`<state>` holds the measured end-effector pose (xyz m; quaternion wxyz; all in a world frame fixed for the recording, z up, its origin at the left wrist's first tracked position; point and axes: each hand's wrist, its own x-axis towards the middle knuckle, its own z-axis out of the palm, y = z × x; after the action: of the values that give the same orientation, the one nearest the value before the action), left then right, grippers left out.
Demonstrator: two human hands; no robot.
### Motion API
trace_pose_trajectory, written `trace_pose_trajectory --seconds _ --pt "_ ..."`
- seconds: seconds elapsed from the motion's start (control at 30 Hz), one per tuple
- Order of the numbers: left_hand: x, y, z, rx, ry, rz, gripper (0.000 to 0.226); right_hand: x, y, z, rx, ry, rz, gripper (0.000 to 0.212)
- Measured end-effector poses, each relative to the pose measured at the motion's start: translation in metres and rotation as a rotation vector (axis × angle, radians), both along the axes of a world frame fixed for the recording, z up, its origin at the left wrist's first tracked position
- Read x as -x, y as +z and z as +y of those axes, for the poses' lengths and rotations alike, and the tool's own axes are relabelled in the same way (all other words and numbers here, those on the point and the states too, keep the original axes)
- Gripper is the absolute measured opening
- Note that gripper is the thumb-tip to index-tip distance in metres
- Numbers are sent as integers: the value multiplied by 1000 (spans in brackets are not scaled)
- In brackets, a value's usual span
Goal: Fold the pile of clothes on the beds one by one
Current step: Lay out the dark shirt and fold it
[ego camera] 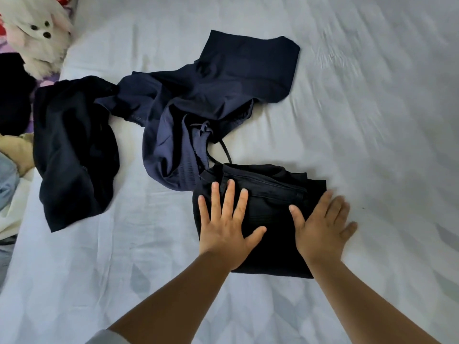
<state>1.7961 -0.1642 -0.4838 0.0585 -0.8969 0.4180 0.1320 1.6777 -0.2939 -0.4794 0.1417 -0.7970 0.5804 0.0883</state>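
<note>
Bed: a wide bed with a pale sheet (pixel 347 95), a bit wrinkled, fills most of the view.
Folded cloth: a black folded cloth (pixel 270 214) lies flat on the sheet, near the front and a little to the right.
Left hand: the left hand (pixel 227 227) lies flat on the left part of the folded cloth, fingers straight and spread wide, holding nothing.
Right hand: the right hand (pixel 323 229) lies flat on the right edge of the folded cloth, palm down. Its fingers are straight and reach partly onto the sheet. It holds nothing.
Blue cloth: a dark blue cloth (pixel 203 100) lies crumpled and unfolded behind the folded one. A thin strap from it touches the folded cloth's back edge.
Black cloth: another black cloth (pixel 72 155) lies in a messy heap to the left, just beside the blue cloth.
Toy: a white fluffy toy (pixel 37 33) with 2 dark eyes sits in the far left corner.
Left edge: more cloth things, 1 light blue (pixel 7 184) and 1 tan (pixel 19 150), peek in at the left side. They are too cut off to tell what they are.
</note>
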Motion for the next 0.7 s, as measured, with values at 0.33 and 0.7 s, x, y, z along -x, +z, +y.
trace_pose_trajectory --seconds 0.33,0.7 --pt "6 15 18 646 338 288 55 1 25 2 -195 -198 -320 63" --pt "-6 62 37 662 694 865 91 34 72 33 -294 -460 -439 17"
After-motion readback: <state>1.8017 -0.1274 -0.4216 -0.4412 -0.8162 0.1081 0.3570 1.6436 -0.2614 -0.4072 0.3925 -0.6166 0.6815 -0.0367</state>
